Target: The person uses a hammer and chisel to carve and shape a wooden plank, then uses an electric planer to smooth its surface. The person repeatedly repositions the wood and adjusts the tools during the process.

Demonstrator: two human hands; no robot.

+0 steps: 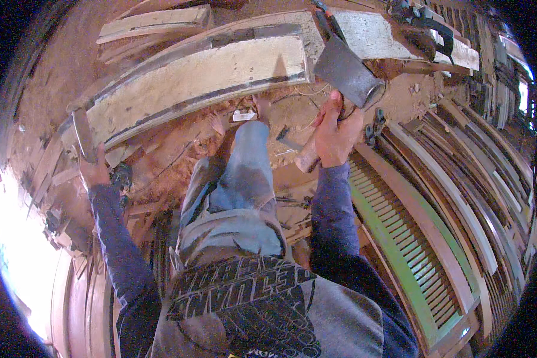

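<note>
My right hand (339, 136) is closed around the wooden handle of an axe (349, 68), whose broad dark metal head points up and away from me. The handle's butt end shows below my fist. Far to the left, my left hand (94, 168) grips a flat, narrow bar (83, 130) that stands up beside the near end of a thick wooden beam (203, 80); its exact kind I cannot make out. That beam lies crosswise in front of my legs, pale on top with dark edges. A small white object (244, 115) is on the ground by my feet.
A whitish board (373, 39) lies beyond the axe, with a dark tool (429, 27) on it. At right are a green slatted frame (376, 244) and many stacked planks (453, 185). More timber (152, 24) lies at the far left. Wood scraps litter the dirt floor.
</note>
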